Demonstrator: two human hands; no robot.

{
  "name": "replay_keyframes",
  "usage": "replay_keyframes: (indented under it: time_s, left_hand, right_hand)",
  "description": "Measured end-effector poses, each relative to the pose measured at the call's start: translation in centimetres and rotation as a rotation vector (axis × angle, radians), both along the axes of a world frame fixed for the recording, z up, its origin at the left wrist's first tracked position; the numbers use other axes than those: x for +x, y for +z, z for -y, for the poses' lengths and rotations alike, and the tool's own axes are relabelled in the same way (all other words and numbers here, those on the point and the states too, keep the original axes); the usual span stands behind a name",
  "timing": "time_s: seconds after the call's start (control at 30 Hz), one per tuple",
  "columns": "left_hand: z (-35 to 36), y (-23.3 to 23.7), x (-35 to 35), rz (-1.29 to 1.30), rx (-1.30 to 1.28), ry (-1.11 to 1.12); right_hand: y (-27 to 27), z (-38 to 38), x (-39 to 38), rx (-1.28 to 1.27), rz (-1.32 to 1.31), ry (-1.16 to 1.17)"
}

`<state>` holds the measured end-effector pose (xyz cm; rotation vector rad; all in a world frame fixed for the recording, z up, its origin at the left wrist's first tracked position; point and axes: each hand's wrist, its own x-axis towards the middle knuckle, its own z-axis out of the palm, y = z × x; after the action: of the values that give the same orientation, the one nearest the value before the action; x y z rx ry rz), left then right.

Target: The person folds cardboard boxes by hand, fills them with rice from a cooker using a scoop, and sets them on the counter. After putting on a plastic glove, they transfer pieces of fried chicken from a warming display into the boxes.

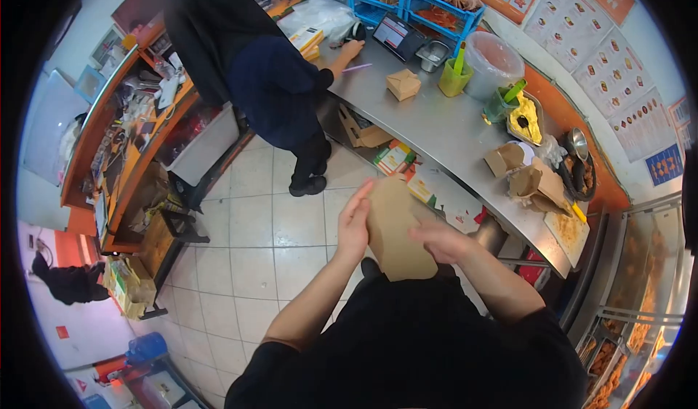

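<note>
One brown cardboard piece [396, 227] at centre; one closed brown paper carton [404, 87] at one o'clock; two green plastic tubs [454, 85] and one clear round bucket [494, 65] towards two o'clock.

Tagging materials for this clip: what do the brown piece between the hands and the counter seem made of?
Brown piece: probably matte cardboard or stiff paper; its surface looks dull and plain. Counter: likely metal, perhaps stainless steel, satin-smooth with soft grey reflections.

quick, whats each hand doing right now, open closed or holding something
Left hand: holding the cardboard by its left side.
Right hand: at the cardboard's right side, blurred; cannot tell whether its grip is closed.
</note>
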<state>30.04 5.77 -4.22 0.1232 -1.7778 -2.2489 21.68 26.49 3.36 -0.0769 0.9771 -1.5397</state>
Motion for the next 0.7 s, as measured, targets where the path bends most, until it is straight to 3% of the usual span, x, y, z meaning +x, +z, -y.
replay_keyframes:
  time_s: [0.07,0.1,0.17,0.2,0.27,0.3,0.33,0.4,0.47,0.53,0.57,0.63,0.7]
  left_hand:
    - [1.3,-2.9,0.1,0.200,-0.260,0.418]
    - [1.4,-1.5,0.9,0.205,-0.264,0.432]
    - [1.0,3.8,2.3,0.045,-1.104,0.548]
    - [0.6,5.1,2.4,0.048,-1.110,0.551]
    - [-0.2,6.6,2.3,0.103,-1.181,0.388]
    - [0.0,6.0,1.9,0.044,-1.040,0.416]
    - [0.3,5.6,1.6,0.045,-1.050,0.414]
    - [0.8,5.0,0.3,-0.106,-0.786,0.424]
    - [0.7,4.7,-1.6,-0.080,-0.807,0.438]
    - [0.7,3.0,-3.1,0.030,-0.784,0.431]
    - [0.4,2.8,-4.2,0.051,-0.786,0.438]
    - [0.5,2.9,-7.2,0.138,-0.608,0.678]
    - [0.4,2.9,-10.2,0.129,-0.588,0.702]
  right_hand:
    - [-1.5,0.6,0.4,-0.070,-0.155,0.144]
    - [-2.4,1.2,0.8,0.005,-0.302,0.048]
    - [-3.9,2.8,0.4,0.020,-0.629,-0.094]
    - [-2.8,3.7,-0.6,0.014,-0.626,-0.092]
    - [0.5,5.0,-2.4,0.076,-0.981,0.315]
    - [1.0,5.4,-3.0,-0.119,-1.203,0.343]
    - [1.1,5.6,-4.2,-0.127,-1.201,0.336]
    - [0.9,6.1,-6.9,-0.154,-0.808,0.641]
    - [-1.1,5.7,-8.0,-0.180,-0.657,0.603]
    - [-2.6,5.2,-7.9,-0.154,-0.174,0.182]
    - [-3.3,5.2,-8.3,-0.155,-0.157,0.195]
    - [-4.3,5.7,-9.9,-0.122,-0.245,0.070]
    - [-5.1,6.5,-12.6,-0.124,-0.309,0.050]
